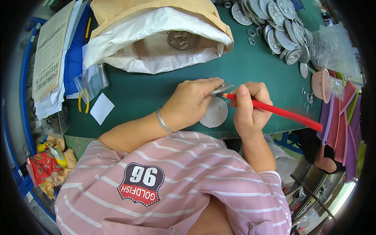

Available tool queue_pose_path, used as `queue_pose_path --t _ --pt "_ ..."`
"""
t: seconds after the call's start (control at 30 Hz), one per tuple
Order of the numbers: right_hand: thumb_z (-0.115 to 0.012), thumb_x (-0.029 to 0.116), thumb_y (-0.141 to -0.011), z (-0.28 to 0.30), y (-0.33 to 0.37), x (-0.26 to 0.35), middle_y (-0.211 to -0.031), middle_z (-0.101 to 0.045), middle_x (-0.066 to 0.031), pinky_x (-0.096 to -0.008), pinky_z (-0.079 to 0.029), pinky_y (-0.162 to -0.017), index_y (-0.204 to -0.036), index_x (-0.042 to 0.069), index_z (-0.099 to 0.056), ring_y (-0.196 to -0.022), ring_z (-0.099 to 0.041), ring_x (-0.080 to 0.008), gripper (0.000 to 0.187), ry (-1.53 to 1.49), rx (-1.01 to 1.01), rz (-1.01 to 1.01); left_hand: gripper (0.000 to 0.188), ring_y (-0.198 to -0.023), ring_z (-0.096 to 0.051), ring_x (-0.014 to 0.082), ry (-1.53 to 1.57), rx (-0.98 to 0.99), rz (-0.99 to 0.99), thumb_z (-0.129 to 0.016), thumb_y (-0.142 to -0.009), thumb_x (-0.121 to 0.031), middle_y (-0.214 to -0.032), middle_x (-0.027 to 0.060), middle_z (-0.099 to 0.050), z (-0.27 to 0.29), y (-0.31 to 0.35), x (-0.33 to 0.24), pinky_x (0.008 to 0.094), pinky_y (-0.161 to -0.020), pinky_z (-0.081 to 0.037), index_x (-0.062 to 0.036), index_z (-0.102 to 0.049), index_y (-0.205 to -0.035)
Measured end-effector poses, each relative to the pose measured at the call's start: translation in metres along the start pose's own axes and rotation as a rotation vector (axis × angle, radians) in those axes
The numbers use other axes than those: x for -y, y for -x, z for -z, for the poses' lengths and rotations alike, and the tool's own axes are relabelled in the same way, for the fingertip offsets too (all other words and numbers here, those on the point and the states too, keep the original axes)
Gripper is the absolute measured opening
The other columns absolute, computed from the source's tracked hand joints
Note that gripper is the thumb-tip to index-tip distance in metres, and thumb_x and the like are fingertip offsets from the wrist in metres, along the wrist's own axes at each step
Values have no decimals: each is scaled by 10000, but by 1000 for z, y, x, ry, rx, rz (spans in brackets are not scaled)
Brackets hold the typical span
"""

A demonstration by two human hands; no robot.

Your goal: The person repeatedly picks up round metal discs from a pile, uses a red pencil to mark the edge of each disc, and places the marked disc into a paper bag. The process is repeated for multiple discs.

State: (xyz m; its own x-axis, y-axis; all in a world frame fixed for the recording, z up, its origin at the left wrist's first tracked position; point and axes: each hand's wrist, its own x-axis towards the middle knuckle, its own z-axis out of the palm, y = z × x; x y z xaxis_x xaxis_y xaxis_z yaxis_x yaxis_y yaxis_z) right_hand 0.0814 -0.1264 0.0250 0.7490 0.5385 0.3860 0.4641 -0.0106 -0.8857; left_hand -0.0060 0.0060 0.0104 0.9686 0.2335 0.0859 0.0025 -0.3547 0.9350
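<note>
My left hand [186, 102], with a silver bangle at the wrist, grips a round grey metal medal [221, 88] by its edge, tilted above the table. In my closed right hand [252, 107] is a long red pencil [286, 112]; its tip meets or almost meets the medal's edge, and its far end is blurred. Below the medal, a second grey metal disc [214, 113] with a small loop lies flat on the green table, partly behind my left fingers.
An open white-lined sack [129, 58] holds a medal [183, 41] at the back. Many medals [276, 23] are heaped back right, near small rings [251, 37] and a pink cup [321, 85]. At left are yellow-handled pliers [84, 102], white paper [102, 109] and stacked sheets [50, 51].
</note>
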Motion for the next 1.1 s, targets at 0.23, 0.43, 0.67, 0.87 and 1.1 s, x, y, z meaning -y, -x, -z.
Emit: queue_pose_path --t 0.23,0.43,0.67,0.87,1.1 --pt "-585 27 -831 -9 -1 2 -590 -529 -58 -245 -363 -422 -688 18 -479 -464 -451 -94 178 -7 49 -8 331 -926 -634 306 -9 -16 -15 -525 -793 53 -1046 226 -610 -1 0 4 314 -771 -509 33 -569 -1120" --pt "-559 55 -863 0 3 -9 -631 -563 -69 -247 -409 -473 -756 10 -489 -509 -494 -97 135 -148 45 36 303 -903 -627 177 126 5 137 -530 -830 17 -1041 156 -641 4 -4 4 256 -778 -480 16 -580 -1129" --pt "-688 64 -780 23 -17 -11 -927 -651 -140 -295 -449 -778 -928 29 -528 -844 -589 -192 221 -8 39 111 310 -971 -562 104 556 65 226 -524 -847 36 -1094 79 -621 6 -8 -2 232 -859 -439 21 -577 -1152" --pt "-724 -41 -618 16 -19 -9 -854 -657 -75 -322 -454 -687 -732 63 -525 -723 -599 -231 252 127 204 396 309 -1020 -569 164 599 3 134 -588 -767 116 -1144 126 -578 -1 -6 5 282 -872 -472 36 -595 -1066" --pt "-686 -118 -668 20 -14 -13 -800 -633 -116 -305 -483 -671 -813 56 -449 -721 -592 -189 328 -72 109 143 188 -853 -620 167 298 -187 -12 -671 -708 99 -922 128 -639 3 -6 10 266 -760 -505 35 -615 -876"
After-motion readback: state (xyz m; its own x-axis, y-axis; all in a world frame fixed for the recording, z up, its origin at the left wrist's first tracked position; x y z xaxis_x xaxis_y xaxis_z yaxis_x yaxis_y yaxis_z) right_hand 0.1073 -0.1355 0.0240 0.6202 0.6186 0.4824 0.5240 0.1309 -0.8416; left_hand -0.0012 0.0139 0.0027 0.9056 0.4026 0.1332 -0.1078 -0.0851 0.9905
